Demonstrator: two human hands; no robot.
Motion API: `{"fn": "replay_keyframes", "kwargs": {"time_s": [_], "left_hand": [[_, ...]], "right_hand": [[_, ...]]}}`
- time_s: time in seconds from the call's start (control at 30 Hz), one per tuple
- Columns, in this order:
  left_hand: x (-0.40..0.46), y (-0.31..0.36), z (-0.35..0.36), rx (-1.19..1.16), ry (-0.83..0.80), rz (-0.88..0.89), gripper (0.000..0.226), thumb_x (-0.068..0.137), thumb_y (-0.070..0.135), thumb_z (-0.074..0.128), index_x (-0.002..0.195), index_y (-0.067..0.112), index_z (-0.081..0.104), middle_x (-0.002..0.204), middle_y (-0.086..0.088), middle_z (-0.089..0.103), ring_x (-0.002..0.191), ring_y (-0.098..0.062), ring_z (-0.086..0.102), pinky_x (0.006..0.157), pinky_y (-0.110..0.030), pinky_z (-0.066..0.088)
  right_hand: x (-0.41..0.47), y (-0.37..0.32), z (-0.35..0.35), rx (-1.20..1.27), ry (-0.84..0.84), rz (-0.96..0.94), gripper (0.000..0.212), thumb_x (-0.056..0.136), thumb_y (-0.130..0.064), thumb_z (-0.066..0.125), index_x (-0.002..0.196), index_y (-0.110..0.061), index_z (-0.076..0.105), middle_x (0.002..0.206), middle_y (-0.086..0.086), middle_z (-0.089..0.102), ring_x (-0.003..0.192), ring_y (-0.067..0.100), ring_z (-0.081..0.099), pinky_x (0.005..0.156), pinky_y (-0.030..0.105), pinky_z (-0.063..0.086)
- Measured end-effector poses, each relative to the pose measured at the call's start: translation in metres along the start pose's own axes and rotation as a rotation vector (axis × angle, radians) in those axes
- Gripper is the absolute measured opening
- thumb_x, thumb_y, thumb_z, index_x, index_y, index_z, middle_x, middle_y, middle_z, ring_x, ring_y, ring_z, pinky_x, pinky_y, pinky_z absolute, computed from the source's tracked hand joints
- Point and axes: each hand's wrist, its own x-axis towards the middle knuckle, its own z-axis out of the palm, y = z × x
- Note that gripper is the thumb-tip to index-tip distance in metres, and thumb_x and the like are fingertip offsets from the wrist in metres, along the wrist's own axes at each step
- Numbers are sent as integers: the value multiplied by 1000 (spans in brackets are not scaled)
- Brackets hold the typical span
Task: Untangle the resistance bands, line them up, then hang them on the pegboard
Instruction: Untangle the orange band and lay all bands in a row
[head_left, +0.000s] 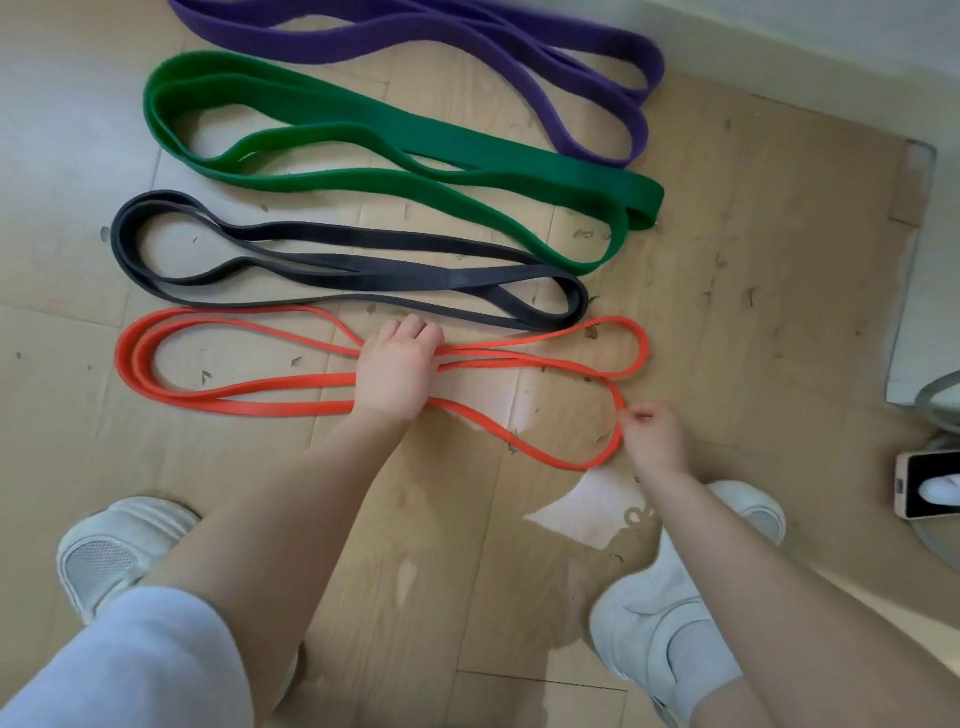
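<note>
My two white slip-on shoes (660, 623) stand nearest, on the flattened brown cardboard sheet (727, 234) that covers the floor. Just beyond them my right hand (655, 436) pinches the near loop of the thin orange rubber resistance band (171, 387) at its right-hand end, while my left hand (396, 371) is curled over the band's gathered middle, pressing the strands down where they bunch.

I judge the lining-up to be nearly done, with this band the last to settle. To do it well I should hold the middle firm and draw the pinched loop up beside its partner, so both right loops end level and flat with no twist.

Counting outward there are four bands, one of each colour: the orange, then the medium black rubber band (124, 249), then the wide green band (156, 104), and farthest the wide purple band (639, 57), each doubled and lying apart from its neighbours. No pegboard shows.
</note>
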Motion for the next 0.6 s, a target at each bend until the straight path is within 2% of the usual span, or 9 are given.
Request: {"fn": "replay_keyframes", "kwargs": {"time_s": [0.07, 0.17, 0.23, 0.3, 0.37, 0.43, 0.5, 0.6], "left_hand": [[-1, 1, 0, -14, 7, -14, 16, 92, 12, 51, 105, 11, 60, 105, -9, 59, 98, -30, 49, 80, -38, 42], [-1, 3, -5, -83, 11, -32, 14, 92, 14, 52, 102, 10, 61, 102, -8, 59, 97, -30, 48, 79, -35, 37], [-2, 3, -8, -111, -21, -32, 14, 91, 17, 55, 102, 11, 61, 101, -7, 59, 98, -29, 48, 80, -35, 37], [-3, 3, -12, -85, -86, -33, 17, 91, 19, 56, 105, 13, 61, 105, -5, 59, 102, -28, 48, 83, -36, 38], [-5, 5, -14, -53, -134, -52, 20, 91, 19, 56, 110, 13, 59, 110, -6, 58, 107, -29, 47, 87, -37, 37], [-7, 7, -15, -54, -143, -62, 23, 91, 18, 56, 113, 13, 59, 113, -7, 57, 109, -29, 47, 90, -38, 38], [-9, 8, -16, -62, -145, -53, 24, 91, 16, 55, 115, 12, 58, 115, -8, 57, 109, -30, 47, 91, -38, 38], [-13, 5, -16, -69, -136, -44, 23, 93, 18, 53, 114, 11, 59, 114, -10, 58, 107, -31, 48, 90, -39, 39]], "right_hand": [[-12, 0, 7, -68, -25, -88, 15, 89, -15, 58, 101, -5, 58, 78, -3, 57, 85, 27, 59, 72, 32, 42], [-18, 2, 10, -169, -1, -158, 15, 87, -11, 55, 101, -7, 58, 87, 5, 61, 86, 29, 58, 74, 35, 45], [-23, 9, 6, -148, -26, -177, 9, 84, -9, 58, 93, -10, 56, 80, 2, 58, 79, 26, 56, 69, 33, 43], [-31, 16, -2, 14, -161, -142, 12, 84, -5, 61, 90, -10, 52, 73, 1, 57, 73, 22, 54, 61, 27, 41], [-36, 22, -11, 242, -360, -23, 18, 87, -4, 60, 103, -9, 51, 78, 3, 60, 69, 17, 54, 56, 19, 39], [-39, 27, -22, 364, -487, 72, 23, 92, -5, 54, 115, -7, 54, 84, 3, 61, 65, 12, 48, 53, 19, 35], [-40, 33, -31, 373, -563, 105, 21, 92, 0, 51, 111, -3, 58, 79, 4, 60, 63, 10, 45, 51, 16, 36], [-47, 42, -37, 145, -637, 101, 15, 86, 5, 58, 99, -3, 61, 70, 4, 59, 52, 5, 49, 45, 11, 38]]}}
